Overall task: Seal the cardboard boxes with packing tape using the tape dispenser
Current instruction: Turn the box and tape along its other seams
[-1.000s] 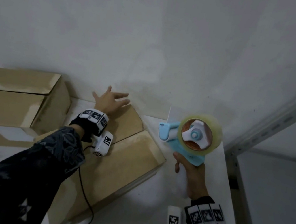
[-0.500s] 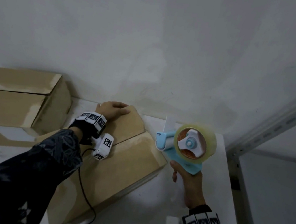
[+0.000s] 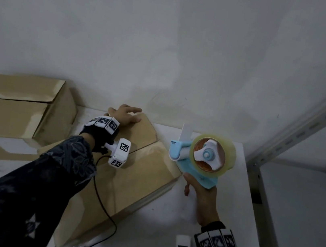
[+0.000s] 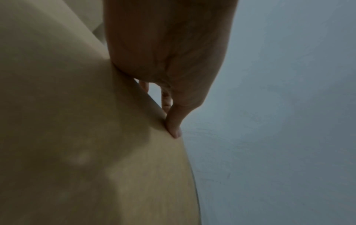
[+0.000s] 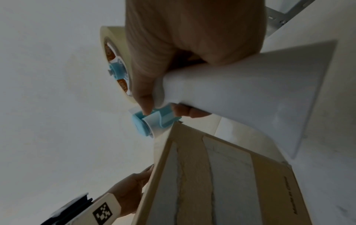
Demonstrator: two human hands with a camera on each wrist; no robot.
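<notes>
A tan cardboard box (image 3: 143,175) lies at an angle on the white table, flaps down. My left hand (image 3: 125,115) grips its far edge; in the left wrist view the fingers (image 4: 165,99) curl over that edge of the box (image 4: 77,137) and the thumb (image 4: 174,126) presses on top. My right hand (image 3: 200,190) holds a light-blue tape dispenser (image 3: 201,160) with a clear tape roll, upright at the box's right corner. In the right wrist view my right hand (image 5: 183,45) wraps the white handle (image 5: 240,91), and the blue roller (image 5: 142,126) sits close beside the box corner (image 5: 192,175).
A second cardboard box (image 3: 16,105) stands at the back left against the wall. A grey metal shelf upright (image 3: 305,127) rises at the right, past the table edge (image 3: 242,177). A black cable (image 3: 103,203) runs from my left wrist over the box.
My left hand dropped from spread fingers above the box onto its far edge and curled round it. The dispenser came down a little and nearer the box's corner.
</notes>
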